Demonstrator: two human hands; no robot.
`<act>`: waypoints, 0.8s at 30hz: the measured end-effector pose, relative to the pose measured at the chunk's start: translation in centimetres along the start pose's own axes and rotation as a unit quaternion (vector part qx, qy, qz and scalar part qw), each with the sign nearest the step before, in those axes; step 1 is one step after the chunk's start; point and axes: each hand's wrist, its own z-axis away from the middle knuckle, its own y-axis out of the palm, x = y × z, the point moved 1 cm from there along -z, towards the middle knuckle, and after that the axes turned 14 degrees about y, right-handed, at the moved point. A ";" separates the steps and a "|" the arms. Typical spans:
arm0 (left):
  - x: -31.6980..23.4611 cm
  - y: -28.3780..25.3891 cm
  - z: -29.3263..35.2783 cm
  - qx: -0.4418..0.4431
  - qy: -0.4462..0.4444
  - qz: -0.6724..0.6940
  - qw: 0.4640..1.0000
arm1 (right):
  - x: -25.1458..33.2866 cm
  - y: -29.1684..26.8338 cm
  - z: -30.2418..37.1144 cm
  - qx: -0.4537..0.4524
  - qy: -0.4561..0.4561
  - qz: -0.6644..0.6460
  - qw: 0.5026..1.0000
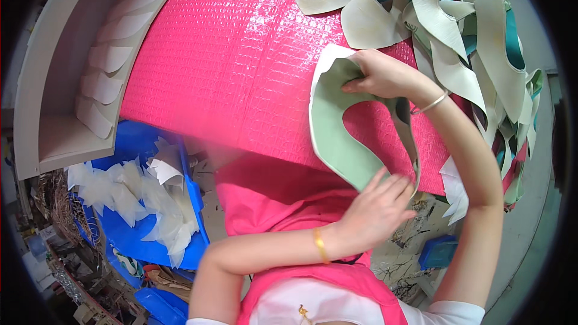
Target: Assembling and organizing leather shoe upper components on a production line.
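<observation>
A curved shoe upper piece (335, 114), pale green inside with a white outer edge, is bent into a loop above the pink surface. My right hand (385, 74), with a silver bangle at the wrist, grips its top end, the thumb inside and the fingers partly hidden. At the bottom end, my left hand (374, 209) lies against the piece with fingers stretched and thumb apart, slightly blurred. A yellow band circles that wrist. More white and green upper pieces (436, 18) are heaped at the far right, some showing teal lining.
The pink textured worktop (211, 78) fills the middle. Left of it stands a grey curved shelf (54, 84) holding stacked white pieces (99, 87). Below that, a blue bin (195, 204) holds translucent white cut pieces (135, 189). Another blue container (438, 253) sits low at the right.
</observation>
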 end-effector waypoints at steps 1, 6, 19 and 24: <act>0.0 0.7 -0.8 -0.045 -0.004 -0.077 0.996 | 0.3 -0.1 -0.3 0.007 -0.025 0.052 0.998; 5.7 -4.7 1.1 -0.038 -0.086 -0.334 0.938 | 1.3 -0.1 0.1 0.037 -0.025 0.127 0.991; 7.3 -5.2 0.1 0.030 -0.152 -0.374 0.914 | 1.7 1.1 -0.5 -0.099 -0.091 0.315 0.940; 8.3 -5.7 0.2 -0.041 -0.019 -0.368 0.929 | 1.0 0.9 -1.0 -0.092 -0.053 0.260 0.960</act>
